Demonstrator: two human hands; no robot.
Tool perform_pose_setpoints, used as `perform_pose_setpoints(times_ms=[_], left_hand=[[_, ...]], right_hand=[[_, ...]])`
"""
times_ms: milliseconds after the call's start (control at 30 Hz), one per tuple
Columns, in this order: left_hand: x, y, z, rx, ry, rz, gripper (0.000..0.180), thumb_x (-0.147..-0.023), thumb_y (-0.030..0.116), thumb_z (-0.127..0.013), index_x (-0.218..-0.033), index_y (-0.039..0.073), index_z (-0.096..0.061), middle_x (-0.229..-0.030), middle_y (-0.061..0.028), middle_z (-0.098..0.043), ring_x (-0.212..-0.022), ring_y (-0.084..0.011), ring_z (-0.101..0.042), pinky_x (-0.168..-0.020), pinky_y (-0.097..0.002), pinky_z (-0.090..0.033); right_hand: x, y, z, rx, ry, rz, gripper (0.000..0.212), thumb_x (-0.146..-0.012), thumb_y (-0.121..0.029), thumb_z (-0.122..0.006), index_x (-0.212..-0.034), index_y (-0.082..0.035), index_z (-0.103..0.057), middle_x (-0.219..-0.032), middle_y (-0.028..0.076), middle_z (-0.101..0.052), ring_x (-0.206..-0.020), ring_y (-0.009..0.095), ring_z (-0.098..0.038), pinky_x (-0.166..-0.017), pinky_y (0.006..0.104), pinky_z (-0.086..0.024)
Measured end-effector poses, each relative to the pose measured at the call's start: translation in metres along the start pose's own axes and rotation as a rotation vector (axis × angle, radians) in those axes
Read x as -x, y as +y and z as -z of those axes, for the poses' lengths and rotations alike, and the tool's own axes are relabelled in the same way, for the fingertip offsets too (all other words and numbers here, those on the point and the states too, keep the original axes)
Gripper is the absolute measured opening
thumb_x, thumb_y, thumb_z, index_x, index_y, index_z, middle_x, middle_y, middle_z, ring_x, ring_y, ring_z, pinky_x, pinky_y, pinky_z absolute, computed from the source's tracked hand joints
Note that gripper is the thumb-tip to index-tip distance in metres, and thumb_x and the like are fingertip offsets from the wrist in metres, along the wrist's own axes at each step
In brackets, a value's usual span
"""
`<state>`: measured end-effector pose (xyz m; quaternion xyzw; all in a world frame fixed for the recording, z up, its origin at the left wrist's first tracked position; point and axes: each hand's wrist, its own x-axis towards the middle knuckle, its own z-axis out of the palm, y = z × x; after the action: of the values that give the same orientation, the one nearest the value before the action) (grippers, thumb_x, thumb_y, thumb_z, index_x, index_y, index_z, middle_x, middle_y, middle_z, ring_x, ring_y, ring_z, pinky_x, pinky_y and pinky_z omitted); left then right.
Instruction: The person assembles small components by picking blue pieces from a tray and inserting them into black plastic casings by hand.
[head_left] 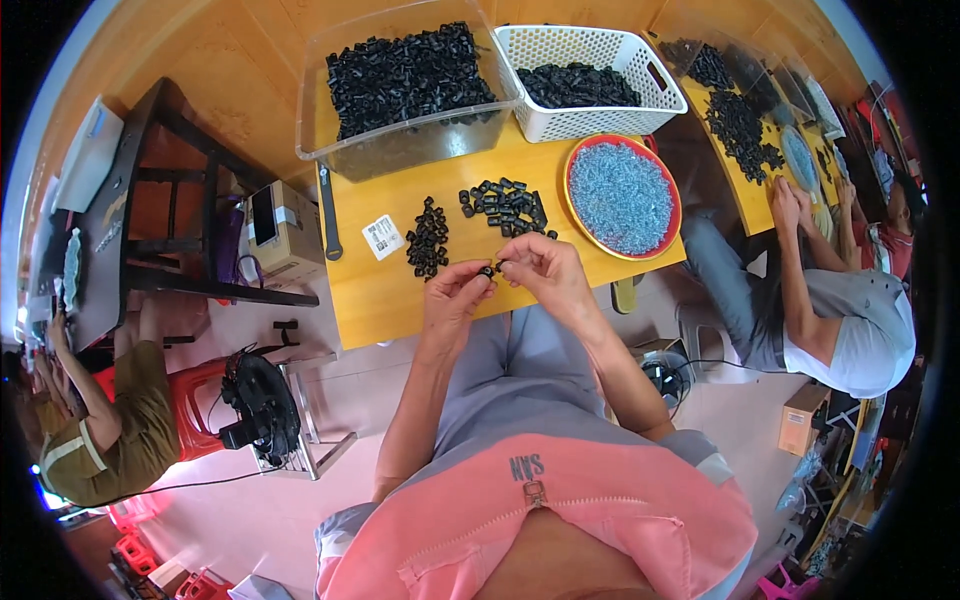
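Note:
Above the near edge of the yellow table [380,310], my left hand [456,298] pinches a small black plastic part [487,271] between thumb and fingertips. Close by on its right, my right hand [548,277] has its thumb and fingers pinched on another small dark piece [503,267], mostly hidden by the fingertips. The two pieces are close together; whether they touch I cannot tell. Just beyond my left hand lies a pile of small black parts [428,240]. A second pile of larger black parts [508,205] lies beyond my right hand.
A clear bin [400,150] and a white perforated basket [590,122] hold black parts at the back. A red-rimmed bowl [677,215] holds small clear-blue pieces. A white label [382,237] and a black strap-like tool [329,215] lie left. People sit working on both sides; a black fan [262,410] stands left.

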<state>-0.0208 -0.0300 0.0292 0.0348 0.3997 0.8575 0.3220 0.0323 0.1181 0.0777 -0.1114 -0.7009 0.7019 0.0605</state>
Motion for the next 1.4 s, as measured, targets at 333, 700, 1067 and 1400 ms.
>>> perform_pose_setpoints(times_ms=[333,700,1067,1400], left_hand=[[0.001,0.0,-0.005,-0.062,0.004,0.017,0.02,-0.077,-0.001,-0.061,-0.097,-0.002,-0.06,-0.082,-0.0076,-0.063,-0.071,-0.0117,-0.059,-0.067,-0.0219,-0.049],[0.001,0.0,-0.001,-0.24,0.01,-0.032,0.019,-0.077,0.0,-0.062,-0.095,-0.002,-0.06,-0.086,-0.0072,-0.062,-0.073,-0.0118,-0.059,-0.067,-0.0226,-0.049],[0.003,-0.003,-0.001,-0.293,0.037,-0.068,0.013,-0.076,0.001,-0.064,-0.088,-0.003,-0.062,-0.076,-0.0062,-0.063,-0.066,-0.0094,-0.058,-0.062,-0.0204,-0.047],[-0.001,-0.004,-0.005,-0.385,0.027,-0.031,0.011,-0.076,0.0,-0.063,-0.086,-0.003,-0.062,-0.075,-0.007,-0.063,-0.065,-0.0097,-0.058,-0.063,-0.0206,-0.048]], right_hand=[[0.003,0.003,-0.003,0.148,0.03,0.068,0.01,-0.077,0.003,-0.06,-0.087,0.001,-0.059,-0.074,0.001,-0.058,-0.065,0.004,-0.053,-0.058,0.0179,-0.043],[0.005,0.001,-0.011,0.42,0.132,0.205,0.006,-0.072,0.002,-0.061,-0.077,0.001,-0.057,-0.069,0.012,-0.056,-0.06,0.021,-0.057,-0.051,0.0296,-0.043],[0.008,0.009,-0.006,0.41,0.019,0.068,0.002,-0.08,0.001,-0.055,-0.08,0.003,-0.053,-0.063,0.003,-0.055,-0.054,0.007,-0.054,-0.048,0.0221,-0.044],[0.004,0.03,-0.003,0.264,0.043,-0.015,0.005,-0.076,0.003,-0.053,-0.072,0.003,-0.051,-0.056,0.008,-0.055,-0.05,0.014,-0.056,-0.045,0.0279,-0.043]])
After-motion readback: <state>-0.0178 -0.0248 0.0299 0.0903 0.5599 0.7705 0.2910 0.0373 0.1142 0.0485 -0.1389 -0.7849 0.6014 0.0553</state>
